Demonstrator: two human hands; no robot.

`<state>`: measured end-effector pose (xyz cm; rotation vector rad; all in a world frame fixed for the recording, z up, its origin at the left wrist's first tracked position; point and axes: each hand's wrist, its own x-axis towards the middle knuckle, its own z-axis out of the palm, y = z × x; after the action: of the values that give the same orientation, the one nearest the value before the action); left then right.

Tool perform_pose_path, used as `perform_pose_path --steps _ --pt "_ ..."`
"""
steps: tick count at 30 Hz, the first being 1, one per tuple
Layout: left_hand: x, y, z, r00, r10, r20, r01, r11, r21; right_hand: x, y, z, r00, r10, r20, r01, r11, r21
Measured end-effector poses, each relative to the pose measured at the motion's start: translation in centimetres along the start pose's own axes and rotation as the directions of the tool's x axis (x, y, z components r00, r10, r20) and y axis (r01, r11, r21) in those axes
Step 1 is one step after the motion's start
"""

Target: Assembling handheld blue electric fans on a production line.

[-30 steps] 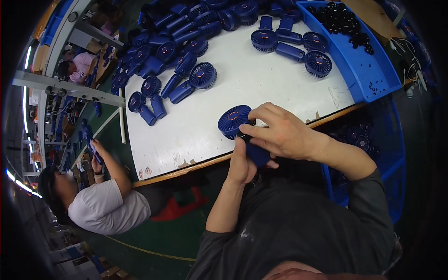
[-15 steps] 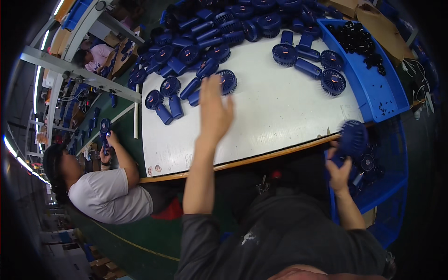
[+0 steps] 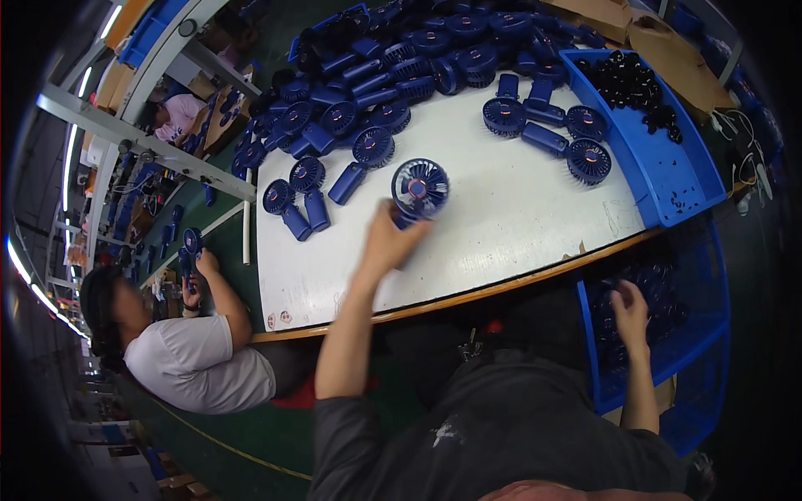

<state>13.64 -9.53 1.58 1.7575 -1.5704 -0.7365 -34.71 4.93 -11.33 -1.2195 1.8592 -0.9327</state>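
My left hand (image 3: 389,244) is closed round the handle of a dark blue handheld fan (image 3: 420,189), lifted over the white table with its round grille upward. Over a blue crate (image 3: 589,334) beyond the table's front edge, my right hand (image 3: 631,316) has its fingers curved and apart, with nothing seen in them. Several dark fans (image 3: 660,288) lie in that crate, partly in shadow. A single fan (image 3: 373,147) rests on the table just beyond my left hand, and a pair of fans (image 3: 307,174) lies farther left.
A large heap of fans (image 3: 401,54) covers the table's far side. Several more fans (image 3: 543,138) lie at the right, beside a blue bin (image 3: 681,179) of small black parts (image 3: 626,79). At left, a co-worker (image 3: 196,351) holds a fan. A metal frame (image 3: 142,142) rises there.
My left hand has picked up a fan from the table and drawn it nearer. The fan that was in my right hand has left it, and that hand is now over the crate.
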Motion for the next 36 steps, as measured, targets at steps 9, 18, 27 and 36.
perform_pose_path --steps 9,18,27,36 --pt "-9.7 6.9 11.2 0.985 -0.165 -0.048 0.042 0.498 -0.866 -5.2 -19.2 12.5 0.725 -0.518 0.454 0.411 0.854 0.317" --pt "-9.9 7.3 11.5 0.816 0.265 0.514 0.479 0.188 -0.858 6.2 -29.1 2.3 0.251 -0.187 0.950 0.692 0.721 -0.041" --pt "-9.9 7.7 9.2 0.834 0.383 0.398 0.407 0.061 -0.911 35.2 -11.7 -11.9 0.956 -0.283 0.074 0.184 0.387 -0.903" --pt "-8.9 8.0 9.6 0.945 -0.021 0.325 0.311 0.354 -0.882 11.1 -24.8 2.6 0.626 -0.437 0.646 0.146 0.879 0.453"
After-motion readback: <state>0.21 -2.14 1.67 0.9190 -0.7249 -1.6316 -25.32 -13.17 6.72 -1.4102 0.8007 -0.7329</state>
